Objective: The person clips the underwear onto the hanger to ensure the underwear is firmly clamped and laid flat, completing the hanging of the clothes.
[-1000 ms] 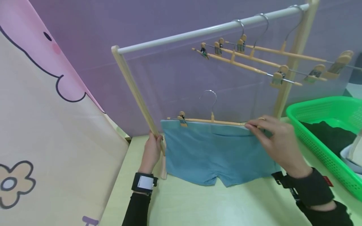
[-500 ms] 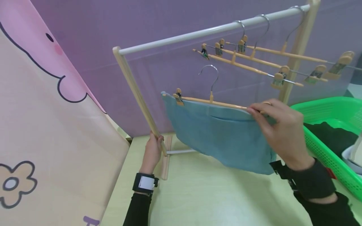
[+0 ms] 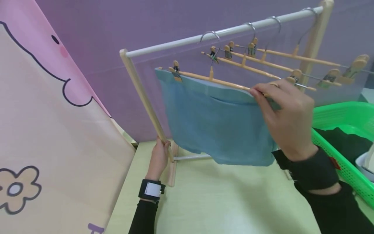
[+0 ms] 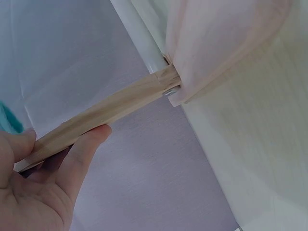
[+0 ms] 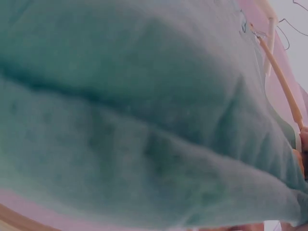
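My right hand (image 3: 287,118) pinches the right end of a clip hanger (image 3: 197,76), whose right clip it hides. Blue shorts (image 3: 216,126) hang by the waistband from this hanger; a clip (image 3: 176,71) shows at the left. The hanger's metal hook (image 3: 210,32) is up at the white rail (image 3: 175,45); whether it bears on the rail I cannot tell. Down low, my left hand (image 3: 159,157) grips the wooden left post (image 3: 143,97) of the rack. In the left wrist view, thumb and fingers wrap this post (image 4: 101,108). Shorts fabric (image 5: 125,120) fills most of the right wrist view.
Several bare clip hangers (image 3: 257,68) hang on the rail's right half. A green basket (image 3: 336,156) with dark cloth (image 3: 344,141) stands at the right on the pale table (image 3: 210,201). A purple backdrop (image 3: 93,39) is behind, and a printed cloth (image 3: 67,156) covers the left side.
My right hand has lifted the hanger and shorts from near the table up to the rail, its hook now level with the rail. My left hand stays on the post.
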### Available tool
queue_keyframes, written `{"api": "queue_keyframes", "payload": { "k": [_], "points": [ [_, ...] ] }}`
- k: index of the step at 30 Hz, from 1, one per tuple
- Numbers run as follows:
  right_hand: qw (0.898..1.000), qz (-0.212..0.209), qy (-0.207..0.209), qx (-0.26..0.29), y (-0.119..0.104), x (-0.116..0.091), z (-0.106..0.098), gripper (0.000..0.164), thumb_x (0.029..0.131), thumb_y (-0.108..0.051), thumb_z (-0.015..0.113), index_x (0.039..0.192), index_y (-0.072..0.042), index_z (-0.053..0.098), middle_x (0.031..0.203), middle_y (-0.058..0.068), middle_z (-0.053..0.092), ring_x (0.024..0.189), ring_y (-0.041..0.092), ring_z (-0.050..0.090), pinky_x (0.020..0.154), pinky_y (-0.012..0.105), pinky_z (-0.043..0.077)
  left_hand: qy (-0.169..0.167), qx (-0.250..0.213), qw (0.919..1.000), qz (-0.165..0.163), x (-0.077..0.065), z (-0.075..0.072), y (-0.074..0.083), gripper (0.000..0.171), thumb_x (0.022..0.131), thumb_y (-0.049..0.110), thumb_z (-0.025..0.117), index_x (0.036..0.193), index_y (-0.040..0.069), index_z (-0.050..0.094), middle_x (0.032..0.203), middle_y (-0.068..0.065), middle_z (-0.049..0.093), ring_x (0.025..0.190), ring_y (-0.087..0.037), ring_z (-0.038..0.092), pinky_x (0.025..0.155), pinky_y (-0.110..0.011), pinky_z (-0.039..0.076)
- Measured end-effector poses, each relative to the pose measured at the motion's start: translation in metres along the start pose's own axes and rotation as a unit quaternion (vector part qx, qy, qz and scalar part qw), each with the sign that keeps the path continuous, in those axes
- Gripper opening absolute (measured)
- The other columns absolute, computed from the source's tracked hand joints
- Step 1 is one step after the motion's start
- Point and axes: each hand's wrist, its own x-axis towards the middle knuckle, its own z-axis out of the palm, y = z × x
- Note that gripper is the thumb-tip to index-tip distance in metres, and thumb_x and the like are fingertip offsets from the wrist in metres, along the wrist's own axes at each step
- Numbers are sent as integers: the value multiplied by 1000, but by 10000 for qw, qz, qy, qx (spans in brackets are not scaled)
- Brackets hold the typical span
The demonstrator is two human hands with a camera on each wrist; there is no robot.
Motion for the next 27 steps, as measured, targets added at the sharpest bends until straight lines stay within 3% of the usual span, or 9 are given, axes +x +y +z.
{"api": "queue_keyframes", "payload": {
  "k": [10,20,27],
  "points": [
    [9993,-25,149,-336,-7,21,20,24,96,-19,66,100,3,75,83,21,68,73,35,61,60,34,32,-13,47,10000,0,0,1,-1,31,107,17,44,133,1,41,111,-22,65,100,-40,66,80,-51,57],
    [9969,4,-422,-661,-1,23,27,32,100,-26,60,103,2,74,81,20,65,63,29,53,56,25,22,-49,-1,10000,-70,-1,0,1,32,107,18,45,134,1,40,112,-22,64,100,-38,66,79,-50,57],
    [9959,153,-709,-549,-2,22,29,31,99,-24,61,103,5,73,85,20,67,72,32,61,60,36,38,26,63,10000,-15,0,-2,3,33,107,18,45,134,0,40,111,-23,65,97,-37,66,77,-49,57]
  ]
}}
